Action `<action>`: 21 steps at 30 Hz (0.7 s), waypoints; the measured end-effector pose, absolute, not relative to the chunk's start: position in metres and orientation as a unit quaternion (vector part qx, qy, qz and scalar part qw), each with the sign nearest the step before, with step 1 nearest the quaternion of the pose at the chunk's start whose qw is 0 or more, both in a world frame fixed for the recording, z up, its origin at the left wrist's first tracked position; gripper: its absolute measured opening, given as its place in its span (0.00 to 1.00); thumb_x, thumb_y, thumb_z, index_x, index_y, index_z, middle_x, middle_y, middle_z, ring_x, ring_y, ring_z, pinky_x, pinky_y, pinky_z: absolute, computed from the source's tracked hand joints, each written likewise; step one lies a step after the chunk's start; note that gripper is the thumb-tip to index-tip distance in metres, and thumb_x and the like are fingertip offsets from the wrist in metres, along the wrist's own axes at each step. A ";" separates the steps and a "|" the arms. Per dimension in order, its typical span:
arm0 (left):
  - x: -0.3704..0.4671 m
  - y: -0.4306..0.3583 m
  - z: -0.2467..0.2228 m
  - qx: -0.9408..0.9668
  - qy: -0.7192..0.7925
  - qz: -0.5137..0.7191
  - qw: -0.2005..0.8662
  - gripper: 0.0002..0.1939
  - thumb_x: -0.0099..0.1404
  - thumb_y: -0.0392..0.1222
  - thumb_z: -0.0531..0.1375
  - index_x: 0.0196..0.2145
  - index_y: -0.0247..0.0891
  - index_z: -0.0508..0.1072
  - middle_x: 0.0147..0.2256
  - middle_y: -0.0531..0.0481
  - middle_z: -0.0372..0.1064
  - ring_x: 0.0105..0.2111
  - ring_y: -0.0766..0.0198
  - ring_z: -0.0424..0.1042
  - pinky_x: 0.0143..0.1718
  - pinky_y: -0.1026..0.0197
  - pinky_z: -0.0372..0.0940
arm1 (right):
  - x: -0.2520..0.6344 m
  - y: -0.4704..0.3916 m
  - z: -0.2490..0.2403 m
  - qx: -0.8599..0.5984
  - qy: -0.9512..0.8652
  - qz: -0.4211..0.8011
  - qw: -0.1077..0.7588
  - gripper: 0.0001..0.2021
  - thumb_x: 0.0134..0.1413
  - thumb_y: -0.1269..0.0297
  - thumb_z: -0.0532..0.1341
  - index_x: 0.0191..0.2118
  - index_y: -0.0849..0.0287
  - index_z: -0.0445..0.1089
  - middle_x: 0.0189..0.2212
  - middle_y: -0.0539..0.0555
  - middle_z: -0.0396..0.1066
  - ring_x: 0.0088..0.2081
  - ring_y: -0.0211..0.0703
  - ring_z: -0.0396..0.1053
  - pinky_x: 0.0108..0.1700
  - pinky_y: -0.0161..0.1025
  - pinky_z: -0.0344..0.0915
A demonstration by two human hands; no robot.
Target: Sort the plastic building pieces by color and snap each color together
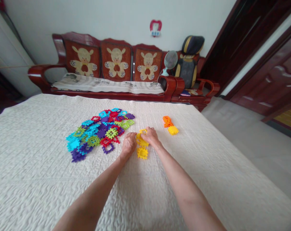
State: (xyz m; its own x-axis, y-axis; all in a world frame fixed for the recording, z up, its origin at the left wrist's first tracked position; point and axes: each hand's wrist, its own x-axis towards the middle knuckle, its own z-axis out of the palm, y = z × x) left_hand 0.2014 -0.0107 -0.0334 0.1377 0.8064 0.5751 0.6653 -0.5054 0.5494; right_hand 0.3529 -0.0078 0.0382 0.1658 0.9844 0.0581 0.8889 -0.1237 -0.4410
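Note:
Several yellow square interlocking plastic pieces with notched edges lie between my two hands on the quilted cover. My right hand [151, 136] is closed on the yellow interlocking piece [143, 141], its thumb across the top. From the other side, the curled fingers of my left hand [129, 143] grip the same piece's left edge; its fingertips are partly hidden. Another yellow square [142, 153] with an open middle lies just below, nearer me. Left of my hands spreads a pile of interlocking pieces [102, 128] in blue, purple, red and green.
Orange pieces [167, 121] and a yellow piece [173, 130] lie to the right on the white quilted cover [208, 166]. Beyond the far edge stand a wooden sofa [169, 84] with bear cushions and a small fan [171, 60]. Floor shows at right.

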 end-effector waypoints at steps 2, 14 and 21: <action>0.200 -0.010 -0.033 0.756 0.486 0.431 0.079 0.16 0.61 0.29 0.50 0.42 0.37 0.73 0.39 0.45 0.75 0.42 0.59 0.73 0.51 0.54 0.68 | 0.357 -0.009 0.039 -0.738 -0.628 0.128 0.211 0.21 0.49 0.57 0.63 0.49 0.61 0.69 0.44 0.63 0.71 0.45 0.51 0.71 0.46 0.41 0.65; 0.201 -0.011 -0.034 0.761 0.482 0.428 0.069 0.16 0.64 0.32 0.48 0.41 0.37 0.73 0.40 0.44 0.75 0.43 0.59 0.73 0.51 0.54 0.68 | 0.429 -0.045 0.005 -0.664 -0.602 0.089 0.435 0.21 0.47 0.55 0.62 0.48 0.59 0.69 0.42 0.58 0.72 0.43 0.47 0.71 0.47 0.43 0.68; 0.198 -0.009 -0.034 0.767 0.482 0.416 0.078 0.15 0.63 0.32 0.49 0.42 0.35 0.73 0.40 0.41 0.75 0.43 0.56 0.73 0.51 0.52 0.68 | 0.468 -0.050 0.000 -0.669 -0.554 0.008 0.495 0.21 0.48 0.54 0.60 0.46 0.59 0.68 0.43 0.60 0.71 0.43 0.48 0.69 0.48 0.45 0.67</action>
State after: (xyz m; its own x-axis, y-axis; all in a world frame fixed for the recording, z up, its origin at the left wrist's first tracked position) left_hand 0.1982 -0.0091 -0.0336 0.1885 0.8050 0.5626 0.6748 -0.5224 0.5213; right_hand 0.4682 -0.0503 0.0005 0.3855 0.7495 0.5381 0.7342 0.1041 -0.6709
